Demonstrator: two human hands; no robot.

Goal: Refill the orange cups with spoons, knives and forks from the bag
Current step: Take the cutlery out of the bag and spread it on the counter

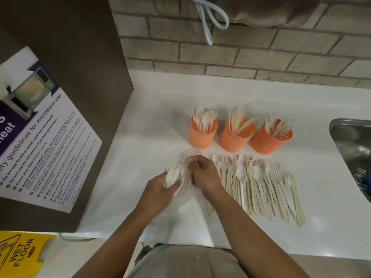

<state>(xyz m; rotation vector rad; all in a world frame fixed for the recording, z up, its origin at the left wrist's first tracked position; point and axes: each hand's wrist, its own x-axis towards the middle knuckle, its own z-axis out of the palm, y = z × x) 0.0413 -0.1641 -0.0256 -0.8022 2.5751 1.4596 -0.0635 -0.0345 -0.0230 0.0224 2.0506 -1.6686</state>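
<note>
Head view: my left hand (160, 190) grips a fork bunch (173, 174) poking from the clear bag (188, 155); my right hand (202, 174) pinches the bag's plastic. Best to peel the bag back and keep the forks bundled. Orange cups (236, 140) at 12 o'clock from my hands, loose cutlery (259, 185) at 3. Poster (40, 137) reads "guidelines for microwave use"; yellow sign (18, 255) reads "WET FLOOR".

Pretty plain kitchenette: glossy white desk (152, 121) against a grey brick wall (261, 49), stainless steel sink (353, 145) on the right, brown panel (80, 57) on the left with a microwave-guidelines poster (46, 137), yellow wet-floor sign (20, 255) below.
</note>
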